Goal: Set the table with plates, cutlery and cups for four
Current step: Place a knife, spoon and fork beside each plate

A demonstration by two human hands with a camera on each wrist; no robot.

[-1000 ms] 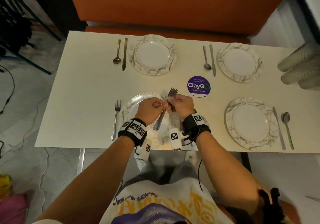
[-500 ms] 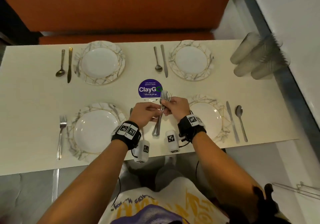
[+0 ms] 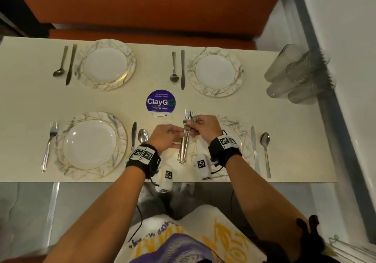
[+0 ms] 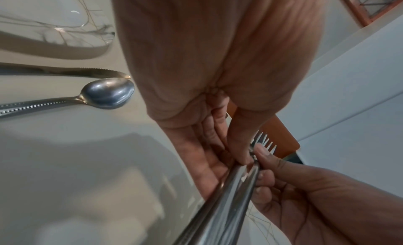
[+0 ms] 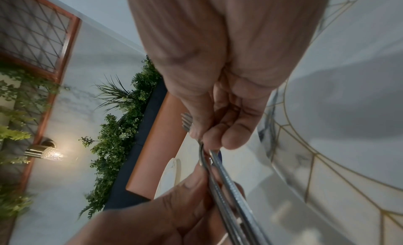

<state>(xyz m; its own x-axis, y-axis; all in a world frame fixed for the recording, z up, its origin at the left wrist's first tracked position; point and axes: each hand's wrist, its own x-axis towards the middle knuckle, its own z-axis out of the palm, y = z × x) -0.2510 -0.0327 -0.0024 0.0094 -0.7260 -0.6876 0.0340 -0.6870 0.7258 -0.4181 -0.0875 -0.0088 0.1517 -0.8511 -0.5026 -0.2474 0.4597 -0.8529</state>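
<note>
A bundle of forks [image 3: 187, 136] hangs over the table between the two near plates, tines pointing away from me. My right hand [image 3: 200, 127] grips the bundle just below the tines, and my left hand [image 3: 171, 137] pinches the handles from the left. In the left wrist view the forks [image 4: 235, 193] run between both hands, and in the right wrist view the handles [image 5: 222, 179] are pinched the same way. The near left plate [image 3: 91, 144] has a fork [image 3: 49, 142] on its left and a knife [image 3: 133, 135] and spoon [image 3: 143, 135] on its right. The near right plate [image 3: 240, 134] lies partly under my right wrist.
Two far plates [image 3: 106, 64] [image 3: 215, 72] each have a spoon and knife on their left. A knife [image 3: 254, 148] and spoon [image 3: 265, 150] lie right of the near right plate. Stacked clear cups [image 3: 295, 75] lie at the table's right end. A purple sticker [image 3: 160, 101] marks the table's middle.
Both hands with the fork bundle have moved right, from over the near left plate to the gap beside the near right plate. The view has swung right too.
</note>
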